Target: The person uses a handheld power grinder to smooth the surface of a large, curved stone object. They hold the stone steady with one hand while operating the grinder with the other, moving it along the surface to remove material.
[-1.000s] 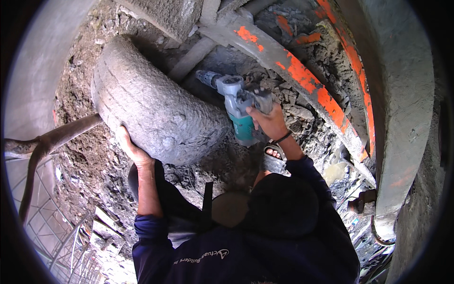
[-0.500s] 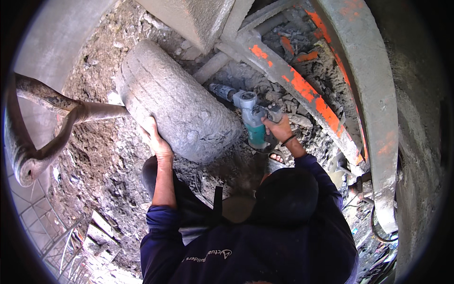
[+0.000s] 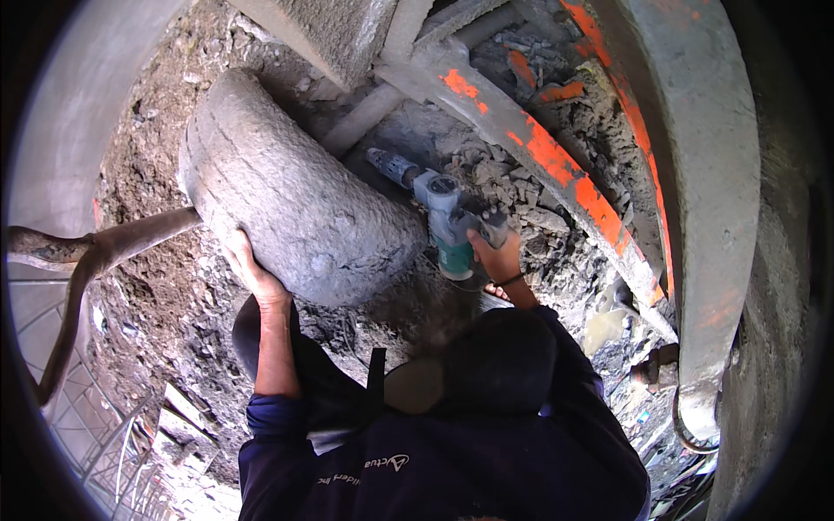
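Observation:
A thick grey concrete cylinder lies tilted across the rubble in front of me. My left hand rests against its near left side, fingers stretched along the surface. On the cylinder's right, a grey and green rotary hammer points to the far left. My right hand is wrapped around its rear handle. The tool's dusty front end is beside the cylinder, with a gap visible between them. Its green lower body is close to the cylinder's near end.
A brown forked tool handle reaches the cylinder from the left. Curved steel beams with orange paint bound the right side. Loose rubble covers the ground, and a metal grid is at lower left. My bent knee is close below the rotary hammer.
The cylinder, rotary hammer and both hands appear slightly farther left as the view shifts. The forked handle has swung partly out at the left edge. Both hands keep their places.

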Available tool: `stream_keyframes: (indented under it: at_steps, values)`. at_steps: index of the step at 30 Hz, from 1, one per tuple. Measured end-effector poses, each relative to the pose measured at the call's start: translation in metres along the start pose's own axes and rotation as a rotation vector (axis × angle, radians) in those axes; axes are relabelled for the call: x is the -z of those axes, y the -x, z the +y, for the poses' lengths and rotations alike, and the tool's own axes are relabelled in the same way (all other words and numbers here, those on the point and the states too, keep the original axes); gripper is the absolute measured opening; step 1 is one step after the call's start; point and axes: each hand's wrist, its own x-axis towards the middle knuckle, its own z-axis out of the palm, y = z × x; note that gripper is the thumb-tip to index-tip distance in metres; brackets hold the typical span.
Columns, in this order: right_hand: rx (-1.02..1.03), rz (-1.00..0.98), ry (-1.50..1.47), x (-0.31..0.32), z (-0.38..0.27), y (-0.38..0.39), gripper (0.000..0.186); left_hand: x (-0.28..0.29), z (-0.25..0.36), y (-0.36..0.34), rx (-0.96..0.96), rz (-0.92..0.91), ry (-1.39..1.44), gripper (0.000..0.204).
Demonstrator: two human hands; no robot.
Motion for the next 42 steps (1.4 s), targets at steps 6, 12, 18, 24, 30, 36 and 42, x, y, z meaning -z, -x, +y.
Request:
stream_keyframes:
  at_steps: [6, 12, 18, 24, 30, 36, 42]
  values:
    - [0.036, 0.082, 0.031, 0.011, 0.033, 0.012, 0.023, 0.0, -0.006, -0.001, -0.002, -0.032, 0.052, 0.064]
    - [0.101, 0.166, 0.048, 0.008, 0.043, 0.005, 0.024, -0.017, 0.001, -0.001, -0.025, 0.007, 0.062, 0.056]
    - [0.111, 0.335, 0.122, -0.007, 0.036, -0.007, 0.03, -0.018, -0.002, -0.001, -0.034, 0.007, 0.012, 0.056]
    - [-0.224, 0.212, -0.092, 0.005, -0.035, -0.034, 0.018, -0.012, 0.002, -0.002, 0.038, 0.021, 0.088, 0.059]
    - [-0.066, 0.272, -0.083, 0.029, -0.006, -0.039, 0.019, -0.005, -0.004, -0.001, 0.049, -0.006, 0.114, 0.065]
    - [-0.082, -0.048, -0.215, 0.056, -0.007, -0.058, 0.017, -0.008, 0.003, 0.002, -0.042, 0.019, 0.015, 0.059]
    - [-0.228, 0.016, -0.168, 0.072, -0.005, -0.07, 0.021, -0.028, 0.007, 0.002, 0.067, 0.068, 0.061, 0.066]
